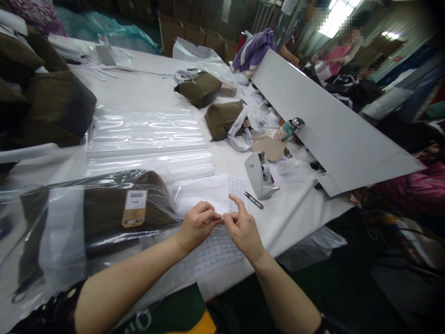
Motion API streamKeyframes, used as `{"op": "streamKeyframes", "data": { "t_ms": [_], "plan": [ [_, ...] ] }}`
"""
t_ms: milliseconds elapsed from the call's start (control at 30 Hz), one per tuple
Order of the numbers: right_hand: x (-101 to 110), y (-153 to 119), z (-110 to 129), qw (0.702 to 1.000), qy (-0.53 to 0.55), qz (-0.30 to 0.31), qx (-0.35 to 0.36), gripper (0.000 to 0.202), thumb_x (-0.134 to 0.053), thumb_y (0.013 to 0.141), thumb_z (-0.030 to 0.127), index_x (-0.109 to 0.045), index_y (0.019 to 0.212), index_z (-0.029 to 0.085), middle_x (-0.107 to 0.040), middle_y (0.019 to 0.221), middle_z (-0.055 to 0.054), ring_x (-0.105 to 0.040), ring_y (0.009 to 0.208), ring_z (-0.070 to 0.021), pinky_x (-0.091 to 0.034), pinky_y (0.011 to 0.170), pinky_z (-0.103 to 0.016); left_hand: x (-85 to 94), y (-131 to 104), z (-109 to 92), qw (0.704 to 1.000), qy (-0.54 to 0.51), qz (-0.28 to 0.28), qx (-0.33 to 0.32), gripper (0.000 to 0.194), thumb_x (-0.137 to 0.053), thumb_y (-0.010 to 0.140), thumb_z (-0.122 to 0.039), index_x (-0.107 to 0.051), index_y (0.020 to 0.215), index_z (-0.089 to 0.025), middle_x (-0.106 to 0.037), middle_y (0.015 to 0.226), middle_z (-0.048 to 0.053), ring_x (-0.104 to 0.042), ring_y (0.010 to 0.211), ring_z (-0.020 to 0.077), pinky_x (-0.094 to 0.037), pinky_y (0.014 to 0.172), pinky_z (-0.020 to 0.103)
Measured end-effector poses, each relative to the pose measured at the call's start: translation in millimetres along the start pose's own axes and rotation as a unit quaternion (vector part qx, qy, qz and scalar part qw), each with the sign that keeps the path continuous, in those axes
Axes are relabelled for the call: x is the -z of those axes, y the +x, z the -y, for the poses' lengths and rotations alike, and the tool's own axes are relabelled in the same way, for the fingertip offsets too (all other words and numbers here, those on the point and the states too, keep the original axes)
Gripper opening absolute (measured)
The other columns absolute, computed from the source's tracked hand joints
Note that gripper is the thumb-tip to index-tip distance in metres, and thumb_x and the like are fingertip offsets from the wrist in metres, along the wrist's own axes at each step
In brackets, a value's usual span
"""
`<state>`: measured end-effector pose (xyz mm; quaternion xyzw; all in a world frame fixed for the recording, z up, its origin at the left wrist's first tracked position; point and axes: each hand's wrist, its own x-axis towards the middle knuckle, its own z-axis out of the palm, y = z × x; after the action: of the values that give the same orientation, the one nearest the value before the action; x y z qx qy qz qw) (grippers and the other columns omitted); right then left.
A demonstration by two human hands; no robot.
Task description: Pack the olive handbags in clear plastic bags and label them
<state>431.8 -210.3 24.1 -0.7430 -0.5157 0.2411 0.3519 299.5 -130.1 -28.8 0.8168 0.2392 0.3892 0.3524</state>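
Note:
My left hand (201, 223) and my right hand (243, 230) meet fingertip to fingertip over the table's front part. Both are closed in a pinch; whatever lies between the fingertips is too small to make out. My right index finger points up, away from the pinch. Beneath them lies a sheet of small printed labels (218, 253), partly hidden by my hands, with a white paper (208, 190) beyond. To the left, a dark olive bag in clear plastic (104, 215) carries a brown and white hang tag (135, 207).
Thread snips (253, 199) lie beside a grey tape dispenser (257, 174) on the right. Behind are clear plastic bags (149, 132) and two small olive pouches (200, 88). A bottle (289, 129) stands near a slanted white panel (333, 125). Larger olive bags (52, 102) are stacked far left.

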Motion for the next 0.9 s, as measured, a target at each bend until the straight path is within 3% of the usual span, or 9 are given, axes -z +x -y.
{"op": "streamKeyframes", "data": {
  "t_ms": [500, 667, 900],
  "plan": [
    [-3, -5, -4, 0.999, -0.029, 0.002, 0.026, 0.044, -0.040, 0.086, 0.022, -0.037, 0.130, 0.017, -0.057, 0.057, 0.006, -0.054, 0.051, -0.0141, -0.040, 0.055, -0.023, 1.5, 6, -7, 0.996, 0.007, 0.044, 0.073, 0.011, -0.065, 0.074, -0.011, -0.059, 0.068, -0.018, -0.053, 0.073, 0.000, -0.054, 0.072, 0.0136, -0.046, 0.067, 0.025],
    [-5, -6, -4, 1.000, 0.000, -0.008, 0.026, 0.044, -0.042, 0.086, 0.023, -0.037, 0.129, 0.017, -0.059, 0.062, 0.005, -0.055, 0.054, -0.0136, -0.041, 0.055, -0.023, -0.8, 1, 0, 0.999, -0.004, 0.022, 0.047, 0.013, -0.067, 0.076, -0.019, -0.068, 0.089, -0.022, -0.059, 0.080, 0.002, -0.057, 0.075, 0.0134, -0.049, 0.068, 0.025],
    [-8, -4, -13, 0.999, 0.049, 0.004, 0.008, 0.036, -0.041, 0.089, 0.027, -0.042, 0.123, 0.019, -0.060, 0.064, 0.005, -0.054, 0.055, -0.0130, -0.042, 0.058, -0.024, -3.9, 3, 4, 0.999, 0.009, 0.008, 0.043, 0.004, -0.068, 0.076, -0.022, -0.070, 0.080, -0.022, -0.059, 0.074, 0.001, -0.057, 0.072, 0.0138, -0.048, 0.064, 0.024]
  ]
}}
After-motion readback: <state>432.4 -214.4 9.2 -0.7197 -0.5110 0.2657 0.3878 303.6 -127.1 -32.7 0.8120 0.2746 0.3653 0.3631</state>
